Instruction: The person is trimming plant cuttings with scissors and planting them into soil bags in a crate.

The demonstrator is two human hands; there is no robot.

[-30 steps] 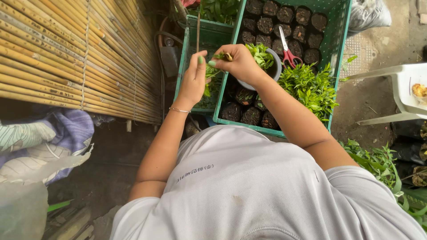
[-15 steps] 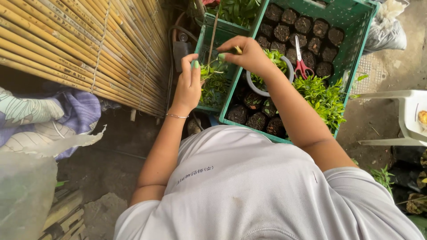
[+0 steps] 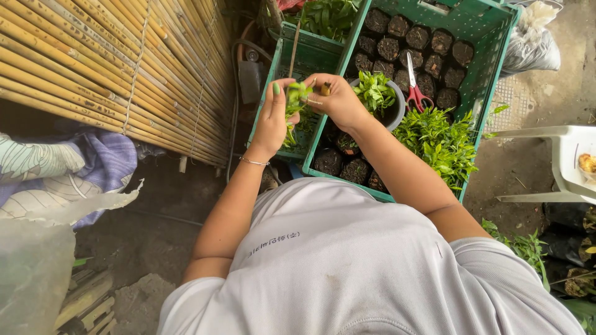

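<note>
Over green crates [image 3: 323, 167] of dark soil pots, a leafy cutting [image 3: 294, 99] is pinched by the left hand [image 3: 273, 121] and stripped by the closed right hand [image 3: 338, 99], steadiness being required next.

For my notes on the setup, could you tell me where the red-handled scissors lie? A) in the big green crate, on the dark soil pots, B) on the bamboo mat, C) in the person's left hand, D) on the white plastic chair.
A: the red-handled scissors lie on the dark soil pots inside the big green crate, beside the grey bowl of cuttings, clear of both hands.
</note>
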